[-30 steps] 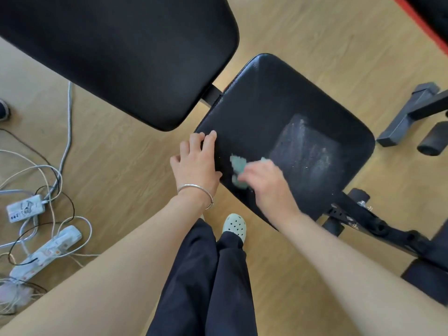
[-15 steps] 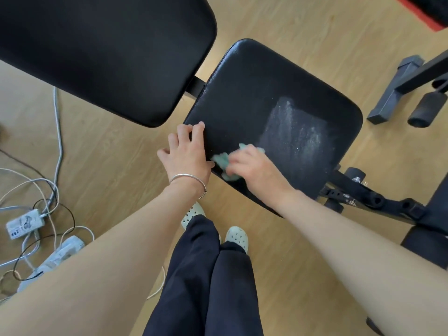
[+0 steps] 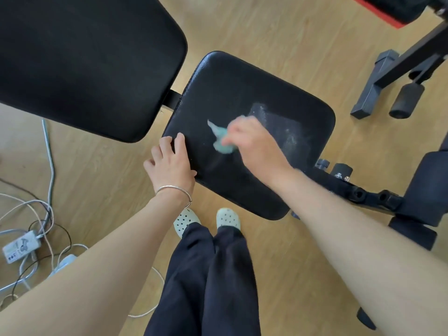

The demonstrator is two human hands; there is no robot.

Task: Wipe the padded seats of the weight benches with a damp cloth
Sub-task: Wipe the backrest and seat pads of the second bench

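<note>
A black padded bench seat [image 3: 242, 93] fills the middle of the view, with a dusty grey patch [image 3: 286, 132] on its right half. My right hand [image 3: 252, 144] grips a small pale blue-green cloth [image 3: 219, 139] and holds it against the seat's middle; the hand is motion-blurred. Resting on the seat's near-left edge, my left hand [image 3: 171, 161] lies with straight fingers and a silver bangle at the wrist. The black backrest pad [image 3: 84, 57] lies at the upper left.
Power strips and tangled cables [image 3: 26, 238] lie on the wooden floor at the left. The bench frame and foam rollers [image 3: 412, 207] stand at the right. Another bench's frame [image 3: 392, 76] is at the upper right. My feet in white clogs [image 3: 228, 218] stand just below the seat.
My right hand has swept the cloth from the seat's near-left edge toward the seat's middle, up to the dusty patch. My left hand stays on the seat edge.
</note>
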